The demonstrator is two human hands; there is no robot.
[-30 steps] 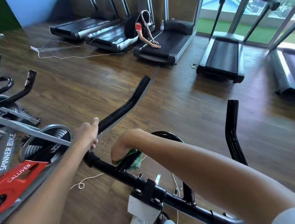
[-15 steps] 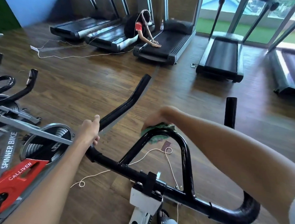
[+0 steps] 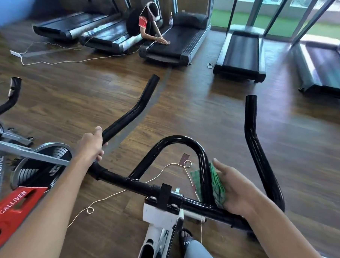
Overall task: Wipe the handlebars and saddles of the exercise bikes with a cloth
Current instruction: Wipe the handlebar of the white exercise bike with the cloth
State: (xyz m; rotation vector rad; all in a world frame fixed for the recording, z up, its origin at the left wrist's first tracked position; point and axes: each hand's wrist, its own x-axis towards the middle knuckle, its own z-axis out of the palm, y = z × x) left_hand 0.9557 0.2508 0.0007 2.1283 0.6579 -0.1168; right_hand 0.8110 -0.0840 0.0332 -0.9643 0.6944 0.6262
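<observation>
The black handlebar (image 3: 143,186) of a white exercise bike fills the lower middle, with two long horns and a central loop (image 3: 176,140). My left hand (image 3: 92,145) grips the base of the left horn. My right hand (image 3: 234,188) presses a green cloth (image 3: 216,185) against the right leg of the central loop, thumb up and palm on the cloth; the fingers are hidden behind the cloth. No saddle is in view.
A red and grey spinner bike (image 3: 16,196) with its flywheel stands close on the left. White cord (image 3: 163,167) lies on the wooden floor under the handlebar. Several treadmills (image 3: 240,54) line the far wall, where another person (image 3: 148,24) crouches wiping one.
My right hand has carried the cloth from the left leg of the loop, over its top, and down its right leg. My left hand has kept its grip.
</observation>
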